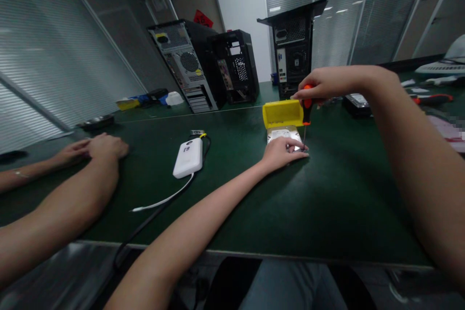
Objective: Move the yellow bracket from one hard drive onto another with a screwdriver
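Note:
My right hand [321, 82] is closed around the orange-and-black handle of a screwdriver [307, 112]. The screwdriver stands nearly upright, its shaft pointing down at the near right corner of a silver hard drive [282, 133]. Holding that drive against the table is my left hand [279, 155], with thumb and fingers around its near edge close to the screwdriver tip. My fingers cover the near part of the drive, and the exact contact of the tip is too small to make out. Directly behind the drive is an open yellow box [281, 114].
A white power bank [188, 157] with cables lies left on the green table [345, 203]. Another person's hands [105, 146] rest farther left. Computer cases [189, 63] stand at the back. A black drive [358, 104] and red-handled pliers [434, 99] lie right.

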Motion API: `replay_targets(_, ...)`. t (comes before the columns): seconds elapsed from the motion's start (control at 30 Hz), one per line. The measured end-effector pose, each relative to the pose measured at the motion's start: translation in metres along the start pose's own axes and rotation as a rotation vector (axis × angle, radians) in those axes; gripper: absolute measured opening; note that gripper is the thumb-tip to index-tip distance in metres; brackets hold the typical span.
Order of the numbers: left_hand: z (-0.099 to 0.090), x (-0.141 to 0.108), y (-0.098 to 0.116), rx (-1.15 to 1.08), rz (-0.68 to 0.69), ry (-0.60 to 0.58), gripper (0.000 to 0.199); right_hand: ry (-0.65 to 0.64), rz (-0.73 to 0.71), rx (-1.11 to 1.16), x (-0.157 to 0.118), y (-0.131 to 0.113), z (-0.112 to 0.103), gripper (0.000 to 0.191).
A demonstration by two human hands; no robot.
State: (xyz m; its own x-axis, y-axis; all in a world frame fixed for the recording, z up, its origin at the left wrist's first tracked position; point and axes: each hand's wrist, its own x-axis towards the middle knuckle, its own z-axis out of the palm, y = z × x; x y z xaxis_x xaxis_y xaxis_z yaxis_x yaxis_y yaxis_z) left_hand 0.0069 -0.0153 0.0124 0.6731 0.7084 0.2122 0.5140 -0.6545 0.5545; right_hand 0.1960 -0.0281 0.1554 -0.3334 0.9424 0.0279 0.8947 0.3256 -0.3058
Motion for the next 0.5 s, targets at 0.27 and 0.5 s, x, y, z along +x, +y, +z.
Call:
replay_targets(0.27,0.002,0.002,-0.003,0.018,0.037,0.016,0.036,0.008,0.007,-0.002,-0.001,-0.008,0.001,0.052)
replay_targets(0.5,0.002,0.001,-0.005,0.039,0.044,0.014,0.036,-0.015,0.091,0.088,-0.003,-0.016,0.001,0.058)
